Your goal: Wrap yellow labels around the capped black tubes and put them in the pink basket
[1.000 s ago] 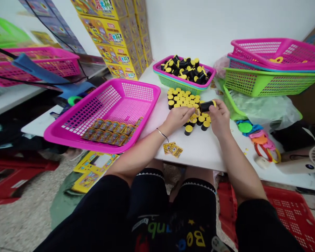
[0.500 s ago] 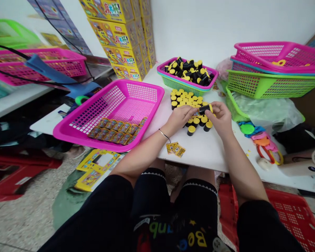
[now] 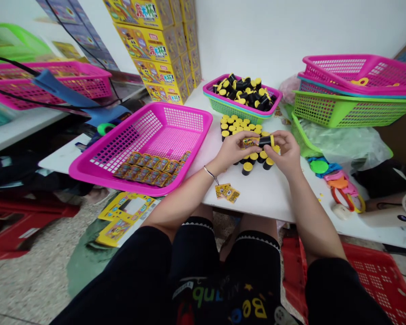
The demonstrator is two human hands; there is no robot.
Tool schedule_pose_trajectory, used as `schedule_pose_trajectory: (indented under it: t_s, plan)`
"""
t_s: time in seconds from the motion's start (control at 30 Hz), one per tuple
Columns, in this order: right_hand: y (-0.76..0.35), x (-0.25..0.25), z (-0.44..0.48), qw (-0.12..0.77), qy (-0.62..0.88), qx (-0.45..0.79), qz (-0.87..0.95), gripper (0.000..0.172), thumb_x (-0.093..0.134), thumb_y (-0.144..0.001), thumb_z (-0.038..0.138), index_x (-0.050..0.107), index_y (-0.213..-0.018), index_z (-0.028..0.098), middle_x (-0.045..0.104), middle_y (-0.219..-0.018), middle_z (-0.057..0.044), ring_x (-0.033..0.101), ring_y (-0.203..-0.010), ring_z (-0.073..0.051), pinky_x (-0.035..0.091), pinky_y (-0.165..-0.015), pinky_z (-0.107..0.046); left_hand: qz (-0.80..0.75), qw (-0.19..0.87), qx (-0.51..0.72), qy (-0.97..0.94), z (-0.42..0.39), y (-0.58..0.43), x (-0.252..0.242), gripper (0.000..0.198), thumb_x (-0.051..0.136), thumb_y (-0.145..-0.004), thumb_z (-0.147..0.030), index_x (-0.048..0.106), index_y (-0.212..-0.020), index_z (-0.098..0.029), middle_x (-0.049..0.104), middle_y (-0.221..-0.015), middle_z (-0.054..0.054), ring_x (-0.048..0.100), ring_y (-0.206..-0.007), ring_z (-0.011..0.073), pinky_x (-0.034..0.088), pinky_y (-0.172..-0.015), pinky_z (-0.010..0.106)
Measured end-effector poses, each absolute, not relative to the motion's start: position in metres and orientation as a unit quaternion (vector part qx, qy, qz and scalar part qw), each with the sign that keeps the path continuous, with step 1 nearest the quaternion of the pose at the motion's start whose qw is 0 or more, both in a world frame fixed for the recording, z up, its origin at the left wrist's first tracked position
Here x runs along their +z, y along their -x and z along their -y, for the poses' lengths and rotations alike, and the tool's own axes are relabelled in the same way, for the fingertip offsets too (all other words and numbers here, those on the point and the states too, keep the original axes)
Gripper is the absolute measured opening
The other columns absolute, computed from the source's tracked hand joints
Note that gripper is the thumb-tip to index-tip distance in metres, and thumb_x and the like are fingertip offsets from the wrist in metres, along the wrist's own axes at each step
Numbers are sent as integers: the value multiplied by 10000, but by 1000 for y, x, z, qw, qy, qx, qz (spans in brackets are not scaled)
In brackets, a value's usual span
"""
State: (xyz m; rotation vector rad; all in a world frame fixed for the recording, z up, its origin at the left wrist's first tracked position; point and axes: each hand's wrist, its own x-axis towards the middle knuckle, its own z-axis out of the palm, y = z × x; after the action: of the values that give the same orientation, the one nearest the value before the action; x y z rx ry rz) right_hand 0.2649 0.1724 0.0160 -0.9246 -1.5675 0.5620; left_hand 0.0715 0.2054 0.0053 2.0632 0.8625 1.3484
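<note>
I think I'm wrapping this tube [image 3: 265, 141].
My left hand [image 3: 230, 150] pinches the wrapper [image 3: 251, 142], my right hand [image 3: 287, 151] the tube; next needs gentle pushing.

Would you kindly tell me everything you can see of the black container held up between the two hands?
The container is a black cylinder with a yellow end, apparently plastic and smooth. It lies roughly sideways above the table, its yellow end towards the right hand, whose fingers hold it there. Its other end meets a printed yellow wrapper in the left hand; whether the wrapper goes inside is unclear.
</note>
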Motion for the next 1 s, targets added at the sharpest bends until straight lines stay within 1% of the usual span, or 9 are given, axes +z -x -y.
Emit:
schedule_pose_trajectory:
  t_s: [0.1,0.2,0.37,0.47,0.53,0.63,0.73,0.83,1.0]
  plan:
    - [-266,19,-171,582,376,228,684,489,857,-682,532,615,-1029,286,693,-983,-26,677,-918,-220,553,-840,-397,-300,250,518,-761,-208,-69,2,535,821,-755,-542,708,-1103,-153,752,-1062,102,702,-918,188,549,-788,285]
    - [-267,23,-170,575,371,272,677,498,899,-626,514,639,-984,286,667,-924,-14,655,-866,-205,572,-777,-380,-263,244,520,-775,-209,-66,1,565,793,-776,-563,674,-1142,-149,739,-1102,119,712,-991,200,562,-869,311]
    - [-267,23,-170,507,382,401,660,531,932,-571,512,641,-943,269,677,-816,19,642,-715,-165,594,-687,-353,-236,204,457,-833,-207,-65,1,502,779,-846,-362,594,-1273,-172,709,-1213,110,701,-1100,195,545,-972,319]
    - [-261,16,-170,505,417,352,668,488,924,-587,485,655,-922,253,702,-841,3,654,-726,-169,603,-720,-368,-270,160,409,-857,-207,-69,-2,457,738,-856,-195,585,-1286,-189,707,-1246,91,686,-1130,198,527,-1008,339]
    - [-258,12,-171,520,440,289,673,443,897,-634,471,671,-940,244,712,-875,-12,666,-755,-177,606,-767,-384,-287,152,408,-853,-207,-72,-4,481,716,-850,-143,562,-1304,-187,696,-1277,95,678,-1162,206,511,-1042,357]
    - [-260,9,-173,542,422,240,686,425,876,-676,464,689,-986,242,713,-906,-26,677,-791,-187,607,-780,-384,-294,177,429,-836,-207,-73,-4,510,713,-866,-182,513,-1335,-190,678,-1312,104,669,-1213,216,506,-1050,352]
    - [-267,10,-176,542,370,209,725,407,876,-697,454,708,-1005,248,711,-961,-45,677,-820,-194,603,-769,-376,-277,234,419,-833,-204,-70,-1,538,718,-880,-239,464,-1353,-208,675,-1318,99,672,-1224,208,528,-993,309]
    - [-273,10,-179,527,336,163,763,358,838,-754,469,720,-1026,270,723,-1017,-62,689,-882,-221,602,-811,-405,-255,275,405,-834,-203,-66,2,562,727,-886,-319,427,-1349,-212,694,-1282,110,700,-1164,202,541,-929,298]
    - [-272,11,-177,526,298,96,790,195,726,-859,426,738,-997,289,761,-1004,-65,720,-970,-253,598,-898,-456,-202,305,408,-837,-204,-62,4,595,711,-884,-471,409,-1314,-192,715,-1210,146,723,-1055,206,530,-909,333]
